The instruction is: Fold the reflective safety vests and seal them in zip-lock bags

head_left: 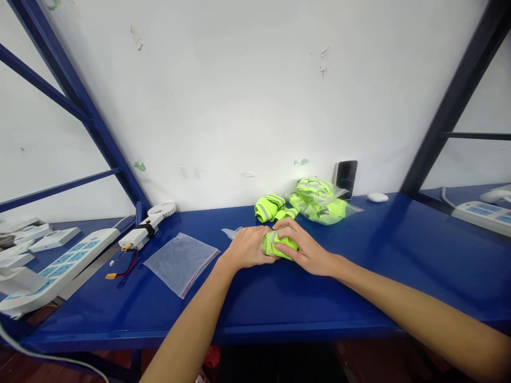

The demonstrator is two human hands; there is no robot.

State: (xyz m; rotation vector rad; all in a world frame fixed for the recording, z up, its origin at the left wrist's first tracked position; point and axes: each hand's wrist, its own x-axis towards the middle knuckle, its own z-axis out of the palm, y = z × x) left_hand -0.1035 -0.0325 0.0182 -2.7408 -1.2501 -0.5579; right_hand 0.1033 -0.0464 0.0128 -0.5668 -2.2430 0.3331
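Observation:
A rolled neon-yellow reflective vest (279, 247) lies on the blue table (359, 276) between my hands. My left hand (247, 248) is closed around its left end. My right hand (304, 246) wraps over its top and right side, fingers curled. A clear plastic bag corner (231, 232) shows just behind my left hand. Another rolled vest (271, 207) sits behind, beside a clear bag stuffed with more vests (321, 200).
An empty zip bag with a red seal (179, 261) lies to the left. Further left are a white battery pack with wires (138, 238), a small fan (162, 209) and a power strip (56, 271). A black device (345, 178) and white puck (377, 197) stand by the wall.

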